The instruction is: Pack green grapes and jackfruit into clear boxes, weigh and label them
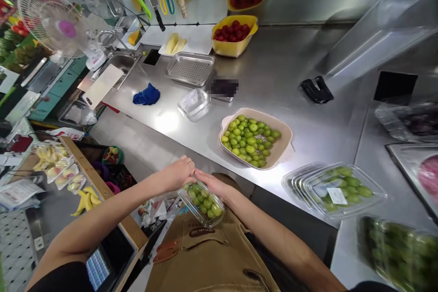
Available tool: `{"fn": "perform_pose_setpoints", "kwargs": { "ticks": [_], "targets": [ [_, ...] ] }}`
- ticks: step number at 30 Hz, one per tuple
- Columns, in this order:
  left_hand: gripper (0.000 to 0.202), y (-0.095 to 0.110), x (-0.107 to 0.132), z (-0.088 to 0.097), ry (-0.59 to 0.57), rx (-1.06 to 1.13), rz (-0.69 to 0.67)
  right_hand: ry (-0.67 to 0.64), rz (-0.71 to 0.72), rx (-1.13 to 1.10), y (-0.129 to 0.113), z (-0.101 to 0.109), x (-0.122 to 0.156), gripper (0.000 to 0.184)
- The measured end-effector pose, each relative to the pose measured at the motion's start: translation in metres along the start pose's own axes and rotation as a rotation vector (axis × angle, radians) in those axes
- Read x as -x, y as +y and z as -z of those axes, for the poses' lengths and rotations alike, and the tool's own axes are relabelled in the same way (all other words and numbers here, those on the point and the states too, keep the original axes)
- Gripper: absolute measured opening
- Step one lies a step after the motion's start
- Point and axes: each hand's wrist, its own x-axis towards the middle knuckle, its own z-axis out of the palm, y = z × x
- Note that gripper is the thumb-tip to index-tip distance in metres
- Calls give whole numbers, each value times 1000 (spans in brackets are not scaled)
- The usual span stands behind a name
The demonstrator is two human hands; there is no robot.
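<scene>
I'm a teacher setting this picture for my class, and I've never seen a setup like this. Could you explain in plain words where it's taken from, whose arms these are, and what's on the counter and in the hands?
There is no machine here, only a person working with bare hands. This single picture comes from a camera worn on that person's head, looking forward and down, so the two arms at the bottom are the wearer's own, above a tan apron.

The left hand and right hand are at a clear plastic box of green fruit, held up in front of the apron. The right hand lies over its lid.

The stainless steel counter holds a beige tray of loose green fruit, a stack of filled clear boxes, a yellow basket of red fruit and a blue cloth.
</scene>
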Motion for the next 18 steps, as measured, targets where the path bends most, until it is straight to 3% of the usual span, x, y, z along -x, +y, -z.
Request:
{"fn": "perform_pose_setpoints", "kwargs": {
  "ticks": [4,8,13,18],
  "targets": [
    [16,7,-3,6,31,3,18,-10,18,-22,-8,5,5,55],
    [5,9,-4,27,54,189,10,-39,35,-47,-17,7,10,57],
    [18,5,-12,41,16,394,52,-84,21,-15,-24,7,9,62],
    [20,9,-13,42,-4,384,55,-133,-6,10,-27,5,16,65]
  ]
}}
